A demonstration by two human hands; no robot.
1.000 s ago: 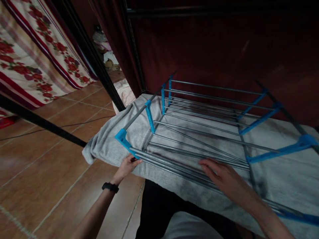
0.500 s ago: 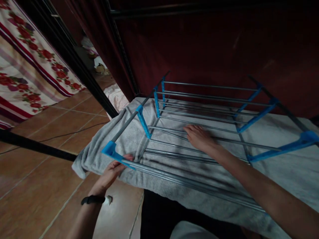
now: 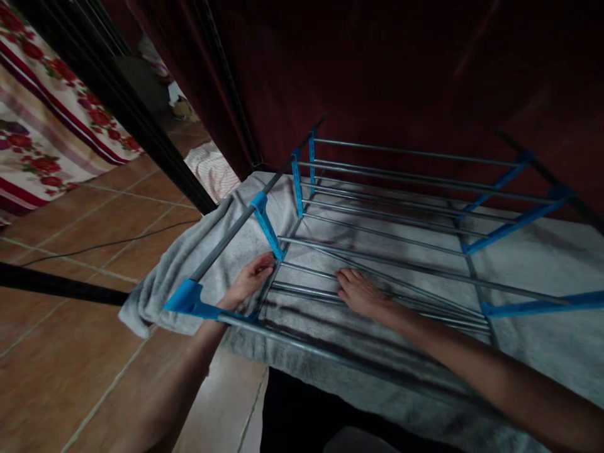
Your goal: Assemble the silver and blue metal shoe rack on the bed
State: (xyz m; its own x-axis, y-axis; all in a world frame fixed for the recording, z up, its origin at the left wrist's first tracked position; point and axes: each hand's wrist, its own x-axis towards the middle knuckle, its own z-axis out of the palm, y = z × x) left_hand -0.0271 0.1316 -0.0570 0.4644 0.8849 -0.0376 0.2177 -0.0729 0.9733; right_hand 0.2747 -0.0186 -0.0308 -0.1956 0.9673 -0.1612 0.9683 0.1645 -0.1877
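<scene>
A rack of grey metal tubes (image 3: 401,258) with blue plastic brackets (image 3: 268,229) lies on a grey blanket. My left hand (image 3: 250,280) is at the rack's left side, reaching past the front corner bracket (image 3: 189,299). Its fingers are bent together against the foot of the second bracket and the end of a thin tube. My right hand (image 3: 361,292) reaches over the front tube into the rack. Its fingers curl down over a thin tube (image 3: 309,270) low in the frame. One tube lies slantwise behind that hand.
The grey blanket (image 3: 189,251) hangs over the left edge above a tiled floor (image 3: 70,352). Dark metal posts (image 3: 155,138) stand to the left, with a flowered curtain (image 3: 47,113) beyond. A dark red cloth (image 3: 377,75) closes off the back. A cable (image 3: 117,240) crosses the floor.
My left hand has moved from the front corner bracket inward to the foot of the second bracket. My right hand has come nearer and slightly left, onto a lower tube.
</scene>
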